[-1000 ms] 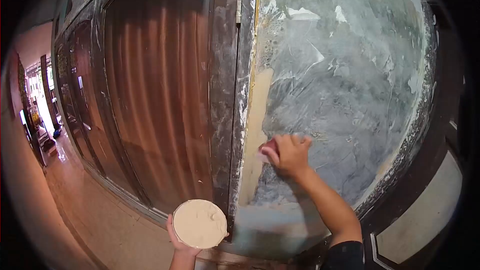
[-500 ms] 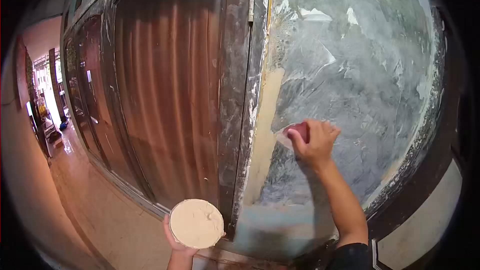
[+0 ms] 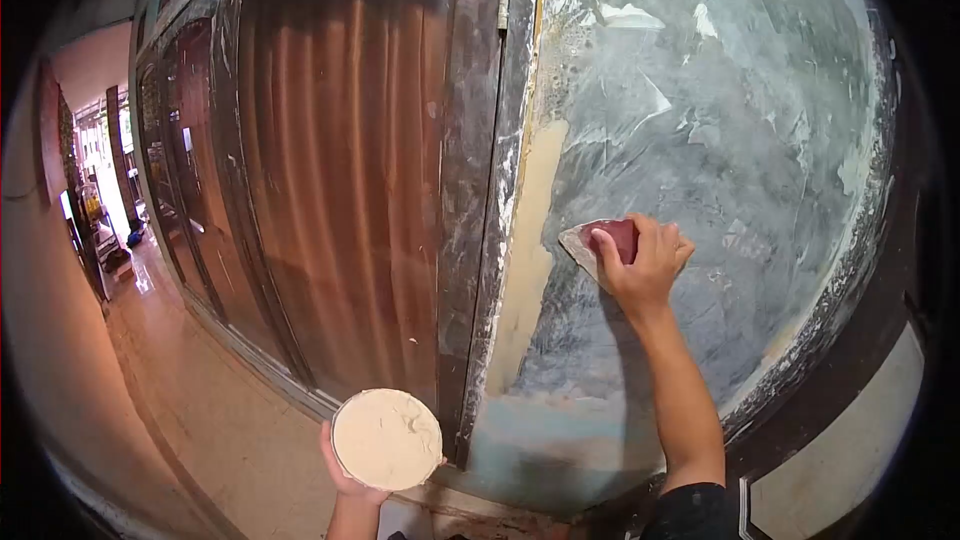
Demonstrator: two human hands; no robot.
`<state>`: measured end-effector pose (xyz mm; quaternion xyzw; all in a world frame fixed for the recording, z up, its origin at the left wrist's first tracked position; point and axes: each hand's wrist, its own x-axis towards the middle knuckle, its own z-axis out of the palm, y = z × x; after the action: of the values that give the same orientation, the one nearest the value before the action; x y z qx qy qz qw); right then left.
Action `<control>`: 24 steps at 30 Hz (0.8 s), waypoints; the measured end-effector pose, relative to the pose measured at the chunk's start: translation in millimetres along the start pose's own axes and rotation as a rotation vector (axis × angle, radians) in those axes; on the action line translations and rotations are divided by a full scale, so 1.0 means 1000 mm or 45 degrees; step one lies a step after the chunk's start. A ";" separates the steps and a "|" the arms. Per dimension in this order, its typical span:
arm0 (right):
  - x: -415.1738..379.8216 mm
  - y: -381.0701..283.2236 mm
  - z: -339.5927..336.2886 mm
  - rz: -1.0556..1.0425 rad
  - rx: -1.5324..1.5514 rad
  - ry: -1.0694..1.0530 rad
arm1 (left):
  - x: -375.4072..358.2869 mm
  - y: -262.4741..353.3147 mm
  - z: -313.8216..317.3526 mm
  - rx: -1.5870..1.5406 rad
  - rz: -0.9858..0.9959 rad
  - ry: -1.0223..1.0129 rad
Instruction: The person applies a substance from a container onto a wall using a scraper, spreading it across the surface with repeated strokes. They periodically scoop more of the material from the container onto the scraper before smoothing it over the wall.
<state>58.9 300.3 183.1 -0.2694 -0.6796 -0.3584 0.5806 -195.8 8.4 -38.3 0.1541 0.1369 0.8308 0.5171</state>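
Observation:
My right hand [image 3: 648, 262] grips a putty knife [image 3: 580, 243] by its dark red upper part, thumb pressed on the near face. The pale, putty-smeared blade points left, close to the patchy grey-green wall [image 3: 690, 180]. To its left, a cream strip of filler [image 3: 530, 260] runs down the wall beside the dark wooden frame. Low in view, my left hand [image 3: 345, 465] holds a round container from the side and below. Cream putty [image 3: 385, 440] fills it almost to the rim, with a rough dent at the upper right.
A glazed door with a reddish-brown curtain [image 3: 345, 200] stands left of the filler strip, a hinge [image 3: 504, 2] on its frame. Tiled floor [image 3: 190, 370] stretches away to a bright opening at far left. A dark frame borders the wall's right side.
My right hand has drawn the putty knife slightly up and right, off the filler strip, and more of its blade shows. The container has shifted slightly left and up in view.

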 end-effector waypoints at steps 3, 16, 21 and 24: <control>-0.033 -0.017 -0.004 -0.138 0.225 -0.207 | -0.008 -0.002 0.011 -0.047 -0.078 -0.050; 0.019 -0.016 -0.032 0.177 0.046 0.114 | -0.020 -0.027 0.041 -0.679 -0.320 -0.183; -0.114 -0.046 -0.052 1.317 1.818 -0.884 | -0.012 -0.063 0.037 -0.141 -0.302 -0.180; -0.176 -0.072 -0.073 1.652 1.962 -1.198 | -0.014 -0.087 0.034 -0.053 -0.307 -0.292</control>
<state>77.7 207.9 3.1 -0.2503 -0.6032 0.6693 0.3543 -105.5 35.8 -42.5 0.2197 0.0773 0.7424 0.6282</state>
